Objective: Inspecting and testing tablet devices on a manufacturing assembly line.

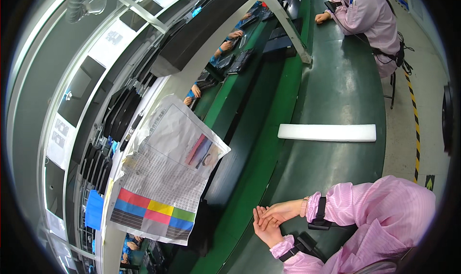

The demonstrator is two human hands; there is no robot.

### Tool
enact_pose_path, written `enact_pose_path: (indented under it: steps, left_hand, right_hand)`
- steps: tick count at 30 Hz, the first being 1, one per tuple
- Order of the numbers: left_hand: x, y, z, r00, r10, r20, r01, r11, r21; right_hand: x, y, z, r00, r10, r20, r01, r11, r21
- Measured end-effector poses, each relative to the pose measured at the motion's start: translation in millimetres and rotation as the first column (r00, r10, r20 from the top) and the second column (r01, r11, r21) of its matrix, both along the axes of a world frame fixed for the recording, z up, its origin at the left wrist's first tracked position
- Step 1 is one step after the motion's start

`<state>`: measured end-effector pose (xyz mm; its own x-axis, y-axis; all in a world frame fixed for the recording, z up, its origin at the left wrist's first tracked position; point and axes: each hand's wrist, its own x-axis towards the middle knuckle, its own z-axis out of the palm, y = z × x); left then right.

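Both my hands meet over the green bench at the lower right, with pink sleeves and black straps at the wrists. My right hand [282, 211] comes in above and lays its fingers loosely across the other hand. Beneath it, my left hand [269, 232] has its fingers pointing up against the right hand's. The fingers of both look extended, though they partly cover one another. I see no object in either hand. Farther up the bench lies a long white foam strip [326, 132], apart from my hands.
Left of my hands hangs a creased printed sheet [165, 178] with colour blocks. Beyond it run a green conveyor line [249, 158] and a rack [139, 93]. A co-worker in pink [370, 19] sits farther along the bench [336, 91]. Other workers' blue-sleeved hands [225, 45] handle black devices across the line.
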<state>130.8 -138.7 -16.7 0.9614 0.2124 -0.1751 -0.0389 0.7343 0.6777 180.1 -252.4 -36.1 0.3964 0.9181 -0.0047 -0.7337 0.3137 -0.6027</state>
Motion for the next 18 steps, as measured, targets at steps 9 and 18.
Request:
enact_pose_path:
  steps: [9, 18]
  left_hand:
    - [0.0, 0.6, 0.8, 1.000, -0.012, -0.010, 0.012, 0.999, -0.037]
    - [1.0, -0.7, 2.7, 0.998, 0.020, -0.055, -0.022, 1.000, -0.019]
  right_hand:
    - [-1.6, -0.4, 2.2, 0.999, -0.038, 0.004, 0.038, 0.999, 0.001]
    - [-0.1, -1.4, 2.6, 0.999, -0.033, -0.009, 0.032, 0.999, -0.038]
